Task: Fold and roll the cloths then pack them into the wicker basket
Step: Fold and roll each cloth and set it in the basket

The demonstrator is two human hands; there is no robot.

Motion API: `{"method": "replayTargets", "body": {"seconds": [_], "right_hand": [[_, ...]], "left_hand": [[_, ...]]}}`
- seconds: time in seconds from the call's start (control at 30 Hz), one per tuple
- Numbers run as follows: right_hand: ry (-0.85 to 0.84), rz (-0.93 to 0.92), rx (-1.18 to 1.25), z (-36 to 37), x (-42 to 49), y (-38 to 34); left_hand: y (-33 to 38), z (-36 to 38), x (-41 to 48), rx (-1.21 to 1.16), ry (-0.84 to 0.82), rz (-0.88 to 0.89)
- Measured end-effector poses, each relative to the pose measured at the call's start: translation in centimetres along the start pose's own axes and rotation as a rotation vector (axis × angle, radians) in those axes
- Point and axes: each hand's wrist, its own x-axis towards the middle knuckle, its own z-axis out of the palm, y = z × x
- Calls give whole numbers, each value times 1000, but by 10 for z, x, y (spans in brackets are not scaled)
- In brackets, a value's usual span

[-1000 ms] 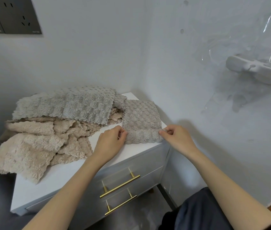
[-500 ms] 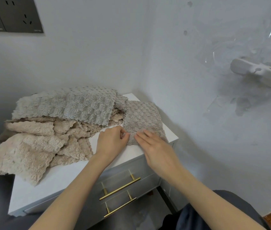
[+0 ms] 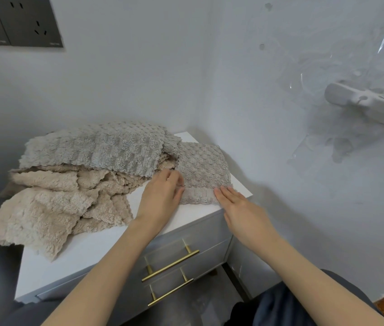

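A folded grey bubble-textured cloth point(image 3: 202, 168) lies on the right end of the white cabinet top point(image 3: 92, 245). My left hand point(image 3: 162, 196) pinches its near left edge with curled fingers. My right hand point(image 3: 238, 208) lies flat with straight fingers on its near right corner at the cabinet's edge. A heap of loose cloths fills the left side: a grey one point(image 3: 97, 149) on top, beige ones point(image 3: 52, 201) below, hanging over the left edge. No wicker basket is in view.
The cabinet stands in a wall corner and has two drawers with brass bar handles point(image 3: 171, 265). A white fixture under clear plastic film point(image 3: 369, 104) sticks out of the right wall. Dark wall sockets point(image 3: 17, 20) sit at upper left.
My right hand let go of the cloth's near right corner, swept left over its near edge, then slid back right and now lies flat. My left hand keeps its pinch.
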Motion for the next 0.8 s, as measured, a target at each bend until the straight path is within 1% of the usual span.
{"method": "replayTargets", "body": {"seconds": [0.07, 0.1, 0.17, 0.23, 0.27, 0.4, 0.5, 0.63, 0.73, 0.8], "right_hand": [[3, -16, 14, -2, 0, 6], [1, -21, 27, -2, 1, 9], [-16, -25, 59, -4, 3, 17], [-24, -19, 106, -6, 5, 22], [-17, -17, 129, -7, 6, 24], [73, -21, 207, -9, 8, 24], [179, 12, 272, -8, 9, 23], [158, 127, 499, -5, 11, 26], [188, 233, 650, -6, 13, 28], [205, 288, 736, -7, 15, 28]], "left_hand": [[-3, -4, 0, 4, -23, 145], [-4, -6, 0, 18, -62, 189], [-8, -12, -1, 66, -172, 201], [-13, -16, -4, 107, -259, 146], [-15, -18, -5, 123, -276, 119], [-13, -19, -5, 91, -194, 97], [-12, -16, -4, 39, -192, 67], [-12, -16, -1, -107, -180, -83], [-9, -15, -1, -265, -187, -220], [-8, -14, -1, -328, -184, -279]]}}
